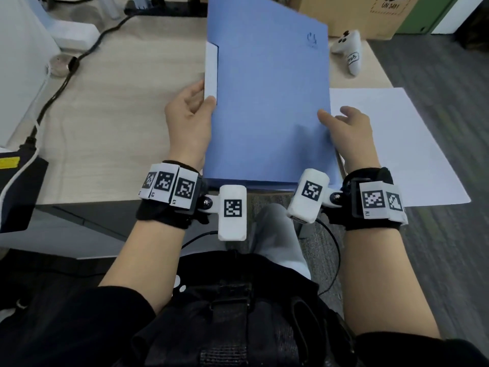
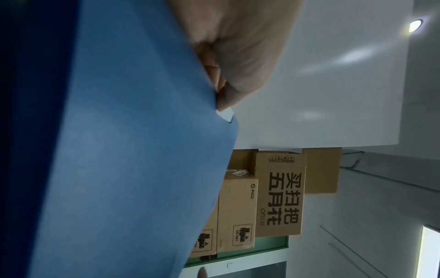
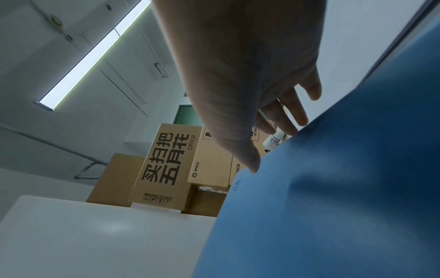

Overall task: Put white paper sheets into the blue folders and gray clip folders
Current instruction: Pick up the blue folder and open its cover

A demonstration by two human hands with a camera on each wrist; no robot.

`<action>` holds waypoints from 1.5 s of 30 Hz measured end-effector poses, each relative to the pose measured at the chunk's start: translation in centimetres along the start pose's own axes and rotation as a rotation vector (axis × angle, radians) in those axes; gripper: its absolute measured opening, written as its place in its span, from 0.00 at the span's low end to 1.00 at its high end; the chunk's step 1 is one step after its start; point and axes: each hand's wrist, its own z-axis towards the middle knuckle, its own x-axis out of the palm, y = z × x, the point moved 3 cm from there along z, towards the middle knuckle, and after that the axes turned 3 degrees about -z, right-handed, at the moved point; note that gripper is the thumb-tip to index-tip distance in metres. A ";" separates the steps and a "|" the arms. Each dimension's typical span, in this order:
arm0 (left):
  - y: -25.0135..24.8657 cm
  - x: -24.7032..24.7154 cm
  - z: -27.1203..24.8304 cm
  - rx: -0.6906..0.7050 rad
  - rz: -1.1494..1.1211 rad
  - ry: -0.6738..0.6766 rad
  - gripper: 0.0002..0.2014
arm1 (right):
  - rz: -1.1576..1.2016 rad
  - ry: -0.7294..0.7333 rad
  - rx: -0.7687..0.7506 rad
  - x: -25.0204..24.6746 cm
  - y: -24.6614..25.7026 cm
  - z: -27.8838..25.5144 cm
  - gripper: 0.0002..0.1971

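Observation:
A blue folder [image 1: 267, 102] lies closed lengthwise on the wooden desk, its near end over the front edge. A white label strip [image 1: 211, 72] runs along its left side. My left hand [image 1: 203, 102] pinches that left edge, thumb on top and fingers underneath. The left wrist view shows the same pinch on the blue folder [image 2: 119, 150]. My right hand [image 1: 334, 117] hovers at the folder's right edge with fingers spread and straight. In the right wrist view its thumb [image 3: 250, 159] touches the blue cover [image 3: 333, 188]. White paper sheets [image 1: 397, 144] lie flat to the right of the folder.
A white handheld controller [image 1: 349, 53] lies at the back right of the desk. A black cable [image 1: 66, 78] crosses the left side toward a dark device [image 1: 16, 181]. Cardboard boxes [image 1: 370, 11] stand behind the desk. Bare wood [image 1: 119, 115] stretches left of the folder.

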 end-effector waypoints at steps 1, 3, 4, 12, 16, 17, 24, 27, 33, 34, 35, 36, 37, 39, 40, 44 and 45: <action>-0.2 0.0 -0.1 0.029 -0.023 0.000 0.15 | 0.006 -0.010 -0.001 0.0 0.1 0.0 0.34; -0.5 0.0 -0.3 0.078 -0.044 -0.018 0.15 | -0.004 -0.054 -0.038 0.0 0.6 -0.2 0.31; -0.5 -0.1 -0.3 0.100 -0.041 -0.033 0.15 | -0.015 -0.095 -0.078 -0.1 0.9 -0.4 0.28; -0.4 -1.0 -0.4 0.288 0.182 -0.013 0.24 | 0.208 -0.366 -0.332 -0.6 1.9 -1.7 0.18; -0.4 -1.3 0.4 0.300 0.233 0.039 0.25 | 0.268 -0.425 -0.330 -0.5 1.4 -1.6 0.18; -0.5 -1.3 0.4 0.298 0.240 0.048 0.25 | 0.283 -0.436 -0.319 -0.5 1.2 -1.6 0.18; -0.1 -2.2 0.7 0.192 0.219 0.113 0.25 | 0.352 -0.453 -0.279 -0.5 0.6 -1.0 0.20; -0.2 -2.7 0.9 0.129 0.212 0.130 0.24 | 0.363 -0.438 -0.271 -0.1 0.3 -0.9 0.21; -0.8 -3.8 1.6 0.084 0.279 0.177 0.22 | 0.376 -0.398 -0.255 0.9 0.0 -0.9 0.22; -0.9 -4.1 1.7 0.082 0.298 0.176 0.22 | 0.379 -0.398 -0.251 0.9 0.0 -0.9 0.22; -1.0 -4.4 1.7 0.082 0.317 0.175 0.22 | 0.381 -0.403 -0.249 0.8 0.0 -0.8 0.22; -1.1 -4.8 1.9 0.082 0.335 0.169 0.21 | 0.386 -0.408 -0.245 0.6 -0.1 -0.6 0.22; -1.2 -5.2 2.0 0.081 0.347 0.157 0.20 | 0.395 -0.407 -0.241 0.4 -0.1 -0.5 0.22; -1.2 -5.9 2.7 0.075 0.339 0.106 0.17 | 0.419 -0.383 -0.232 0.1 -0.4 -0.1 0.20; -1.2 -6.1 3.1 0.074 0.328 0.072 0.15 | 0.435 -0.370 -0.221 0.1 -0.6 0.0 0.20; -1.0 -6.3 4.3 0.085 0.249 -0.056 0.11 | 0.477 -0.344 -0.182 0.3 -1.3 0.3 0.20; -1.0 -6.4 4.7 0.083 0.212 -0.088 0.10 | 0.484 -0.335 -0.179 0.2 -1.4 0.3 0.21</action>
